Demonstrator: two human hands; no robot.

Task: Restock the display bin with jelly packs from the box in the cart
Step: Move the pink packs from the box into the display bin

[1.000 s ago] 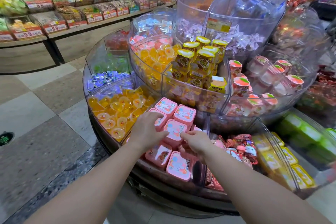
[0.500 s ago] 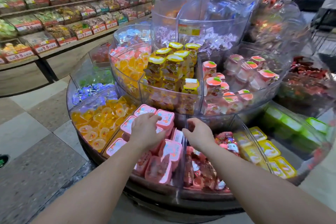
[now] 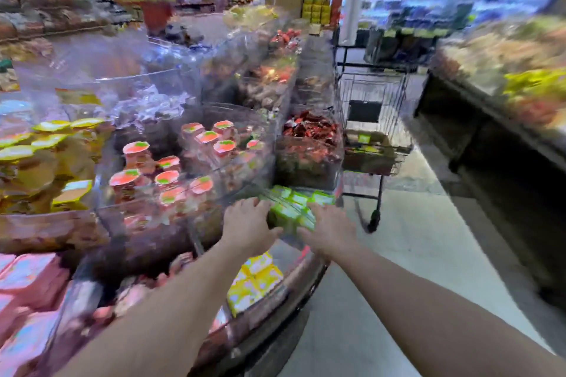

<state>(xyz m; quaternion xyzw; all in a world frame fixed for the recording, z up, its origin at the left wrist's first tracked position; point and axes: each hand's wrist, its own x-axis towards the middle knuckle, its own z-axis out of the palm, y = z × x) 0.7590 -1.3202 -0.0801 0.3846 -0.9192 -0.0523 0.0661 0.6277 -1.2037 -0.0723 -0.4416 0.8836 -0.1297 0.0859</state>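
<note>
The view is blurred by motion. Pink jelly packs (image 3: pixel 27 278) lie in a clear display bin at the lower left. Both arms stretch forward over the round display. My left hand (image 3: pixel 248 223) and my right hand (image 3: pixel 329 231) hover with fingers spread on either side of a bin of green packs (image 3: pixel 291 208); neither holds anything. A wire shopping cart (image 3: pixel 372 119) stands on the aisle floor beyond the display, to the right of my hands. A brown cardboard box (image 3: pixel 372 151) with green packs inside sits in the cart.
Yellow packs (image 3: pixel 255 278) fill a bin below my hands. Red-lidded cups (image 3: pixel 167 168), yellow-lidded packs (image 3: pixel 33 144) and a bin of red wrappers (image 3: pixel 309 131) crowd the tiered display. A dark produce counter (image 3: pixel 490 138) lines the aisle's right side. Grey floor (image 3: pixel 413 239) runs between.
The view has swung right, from the pink jelly bin to the green-pack bin and the cart. Both hands left the pink packs and now reach forward with nothing in them.
</note>
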